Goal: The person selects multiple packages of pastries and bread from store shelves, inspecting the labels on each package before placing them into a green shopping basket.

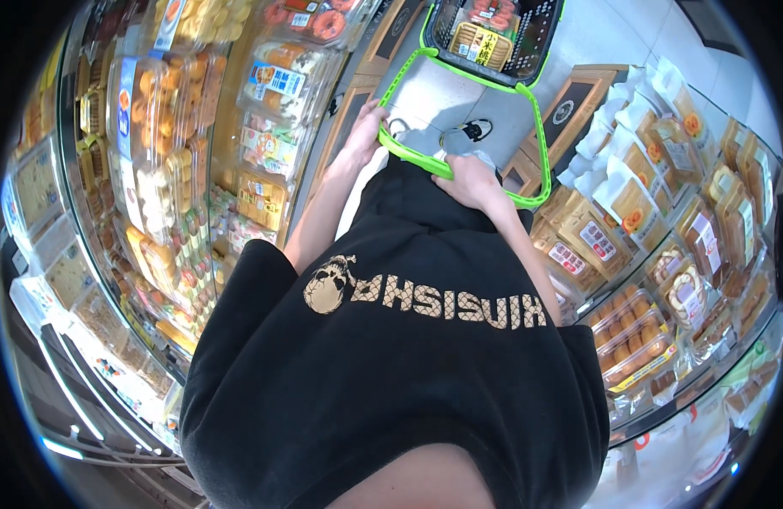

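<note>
Both of my hands are on the bright green handle of a black shopping basket. My left hand is wrapped round the handle's left corner. Further right, my right hand grips the near bar, with its fingers curled over it. Ahead of me, at the top of the view, the basket has a green rim and perforated walls. In it lie a clear box of brown biscuits with a yellow label and a clear pack of pink-red pastries.
To my left, a glass-fronted shelf holds clear boxes of pastries and pink doughnuts. On the right, a display carries bagged bread and boxed buns. Grey floor tiles and my shoe show between them.
</note>
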Demonstrator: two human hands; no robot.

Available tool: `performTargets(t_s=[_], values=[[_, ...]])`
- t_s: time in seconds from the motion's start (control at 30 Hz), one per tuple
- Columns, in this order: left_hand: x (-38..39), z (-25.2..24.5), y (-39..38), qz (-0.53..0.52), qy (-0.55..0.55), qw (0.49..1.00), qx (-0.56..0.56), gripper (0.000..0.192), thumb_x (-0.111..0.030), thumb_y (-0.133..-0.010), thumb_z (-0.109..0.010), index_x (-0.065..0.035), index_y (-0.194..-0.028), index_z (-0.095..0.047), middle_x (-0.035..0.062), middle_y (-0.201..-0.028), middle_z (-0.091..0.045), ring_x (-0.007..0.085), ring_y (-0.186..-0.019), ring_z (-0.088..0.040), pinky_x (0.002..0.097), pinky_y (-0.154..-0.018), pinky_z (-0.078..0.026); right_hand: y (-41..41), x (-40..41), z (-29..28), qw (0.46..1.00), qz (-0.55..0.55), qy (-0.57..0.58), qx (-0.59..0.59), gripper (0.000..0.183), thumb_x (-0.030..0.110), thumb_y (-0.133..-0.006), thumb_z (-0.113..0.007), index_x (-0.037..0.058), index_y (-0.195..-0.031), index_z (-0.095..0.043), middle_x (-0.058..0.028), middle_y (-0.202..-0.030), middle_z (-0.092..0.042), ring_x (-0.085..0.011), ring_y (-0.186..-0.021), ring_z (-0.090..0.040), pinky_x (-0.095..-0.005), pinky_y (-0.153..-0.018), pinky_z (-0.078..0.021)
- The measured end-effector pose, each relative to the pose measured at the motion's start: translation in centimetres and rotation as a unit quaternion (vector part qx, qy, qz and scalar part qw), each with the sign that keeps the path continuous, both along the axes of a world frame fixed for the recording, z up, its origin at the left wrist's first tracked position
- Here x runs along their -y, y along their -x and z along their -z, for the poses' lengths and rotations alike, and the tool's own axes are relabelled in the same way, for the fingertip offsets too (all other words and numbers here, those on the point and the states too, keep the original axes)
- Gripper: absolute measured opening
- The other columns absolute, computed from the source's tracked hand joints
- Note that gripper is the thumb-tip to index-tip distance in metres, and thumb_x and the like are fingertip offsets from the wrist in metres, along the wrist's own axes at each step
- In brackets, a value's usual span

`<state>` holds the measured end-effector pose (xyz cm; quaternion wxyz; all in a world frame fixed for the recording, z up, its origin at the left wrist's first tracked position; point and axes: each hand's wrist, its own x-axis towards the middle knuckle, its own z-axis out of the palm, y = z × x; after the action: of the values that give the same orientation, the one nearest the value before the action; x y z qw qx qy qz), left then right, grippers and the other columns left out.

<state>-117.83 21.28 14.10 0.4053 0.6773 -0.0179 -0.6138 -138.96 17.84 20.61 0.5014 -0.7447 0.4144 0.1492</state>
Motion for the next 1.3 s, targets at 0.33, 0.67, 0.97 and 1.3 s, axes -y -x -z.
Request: performTargets(t_s=[0.33,0.67,0.97,1.3], values=[[-8.8,-2.1,-4.4,0.257,-0.004,0.958,0.125,0.057,-0.022,-0.074,-0.049,0.0002,-0.122,-0.029,0.0148,-0.086,-0.054,0.0173,-0.067,-0.056,0.0270,-0.060,-0.046,-2.9,-10.1,-1.3,1.000,0.016,0.022,-0.008,0.034,0.031,-0.073,-0.057,-0.0023,-0.076,-0.053,-0.0220,-0.069,-0.056,-0.0358,-0.070,-0.056,-0.0411,-0.065,-0.0431],[-17.5,-1.7,-8.2,0.302,0.027,0.949,0.090,0.054,-0.026,-0.078,-0.048,0.0046,-0.118,-0.028,0.0129,-0.085,-0.054,0.0125,-0.064,-0.054,0.0223,-0.058,-0.046,-5.9,-19.3,-2.4,0.999,0.017,0.002,-0.039,0.031,0.024,-0.067,-0.059,-0.0037,-0.078,-0.052,-0.0233,-0.070,-0.056,-0.0366,-0.073,-0.055,-0.0417,-0.066,-0.0426],[-21.7,-2.4,-9.0,0.260,0.086,0.962,-0.007,0.043,-0.029,-0.082,-0.042,-0.0035,-0.115,-0.037,0.0014,-0.079,-0.046,0.0088,-0.066,-0.049,0.0212,-0.058,-0.044,-6.7,-21.7,-5.1,0.998,0.036,-0.044,0.007,0.029,0.024,-0.069,-0.057,-0.0037,-0.073,-0.050,-0.0242,-0.065,-0.052,-0.0392,-0.064,-0.052,-0.0390,-0.056,-0.0402],[-19.2,0.6,-10.1,0.119,0.153,0.978,0.073,0.055,-0.052,-0.086,-0.024,-0.0024,-0.089,-0.047,0.0048,-0.058,-0.046,0.0132,-0.055,-0.048,0.0282,-0.059,-0.046,-0.7,-19.7,-2.7,0.925,0.205,0.320,-0.028,0.015,0.010,-0.070,-0.058,0.0001,-0.079,-0.051,-0.0192,-0.072,-0.056,-0.0325,-0.069,-0.056,-0.0362,-0.062,-0.0428]])
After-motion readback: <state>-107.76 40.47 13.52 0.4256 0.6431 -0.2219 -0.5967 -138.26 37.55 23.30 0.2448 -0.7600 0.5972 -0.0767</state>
